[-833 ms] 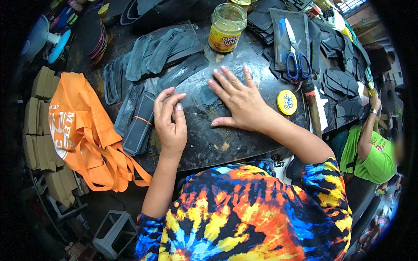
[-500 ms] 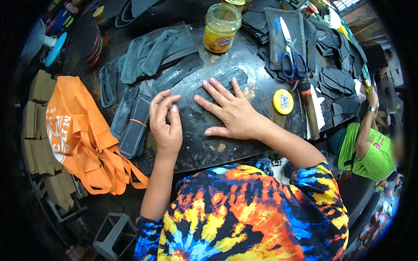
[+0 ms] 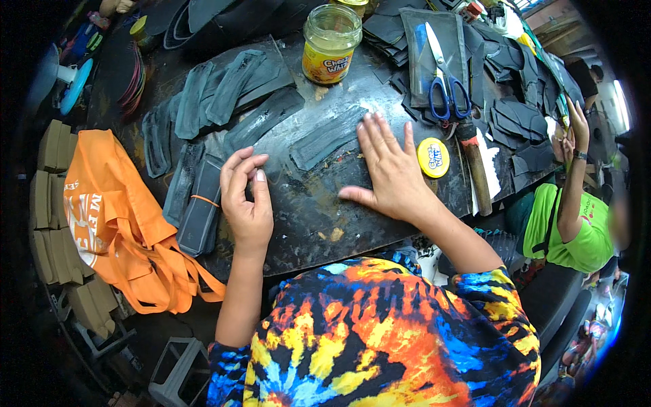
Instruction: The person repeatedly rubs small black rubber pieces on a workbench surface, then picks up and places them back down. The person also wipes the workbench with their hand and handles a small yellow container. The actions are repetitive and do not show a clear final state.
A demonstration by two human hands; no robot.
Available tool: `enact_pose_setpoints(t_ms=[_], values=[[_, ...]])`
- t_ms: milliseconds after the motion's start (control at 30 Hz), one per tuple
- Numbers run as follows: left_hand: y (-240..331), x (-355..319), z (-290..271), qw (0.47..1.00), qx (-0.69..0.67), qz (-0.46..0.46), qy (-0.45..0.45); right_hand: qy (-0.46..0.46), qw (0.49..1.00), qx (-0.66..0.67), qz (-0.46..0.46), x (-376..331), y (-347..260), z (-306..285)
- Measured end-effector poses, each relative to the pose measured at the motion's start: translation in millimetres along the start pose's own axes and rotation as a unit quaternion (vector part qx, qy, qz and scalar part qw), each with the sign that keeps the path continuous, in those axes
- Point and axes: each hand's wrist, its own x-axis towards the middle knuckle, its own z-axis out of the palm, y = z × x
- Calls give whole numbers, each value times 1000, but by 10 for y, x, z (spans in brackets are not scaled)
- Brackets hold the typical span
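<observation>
A dark grey flat strip (image 3: 325, 138) lies on the dark worktable (image 3: 298, 230) in front of me, with a whitish smear beside it. My right hand (image 3: 393, 166) is spread out flat, its fingertips at the strip's right end. My left hand (image 3: 244, 197) is raised over the table with loosely curled fingers and nothing in it. Close to its left lies a stack of dark strips bound by an orange rubber band (image 3: 205, 199). More grey strips (image 3: 234, 85) lie overlapping beyond the left hand. An open glass jar (image 3: 331, 47) with a yellow label stands behind the strip.
Right of my right hand lie a yellow lid (image 3: 432, 157), blue-handled scissors (image 3: 444, 88) and a wooden-handled tool (image 3: 477, 169). Cut black pieces (image 3: 519, 122) cover the far right. An orange bag (image 3: 122, 217) hangs at the left edge. A person in a green shirt (image 3: 569, 227) is at the right.
My right hand has slid to the right off the middle of the grey strip, uncovering most of it. The left hand stays curled. The person at the right has raised a hand.
</observation>
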Motion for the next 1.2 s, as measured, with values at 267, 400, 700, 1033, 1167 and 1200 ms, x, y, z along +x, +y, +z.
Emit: enact_pose_setpoints(t_ms=[267, 400, 700, 1033, 1167, 1200], values=[[-25, 27, 29, 999, -3, 33, 27, 30, 999, -31, -5, 157, 305, -58], [-40, 14, 33, 999, -20, 22, 33, 10, 998, -9, -69, 145, 95, 9], [-41, 14, 28, 999, -26, 19, 26, -1, 987, 79, -143, 164, -414, 64], [-45, 21, 28, 999, -29, 21, 30, -19, 996, 82, -1, 118, 202, -256], [-54, 24, 35, 999, -39, 9, 23, -20, 1000, -4, 0, 50, -19, -35], [-55, 25, 33, 999, -36, 12, 25, 2, 999, 11, -37, 32, -124, 3]])
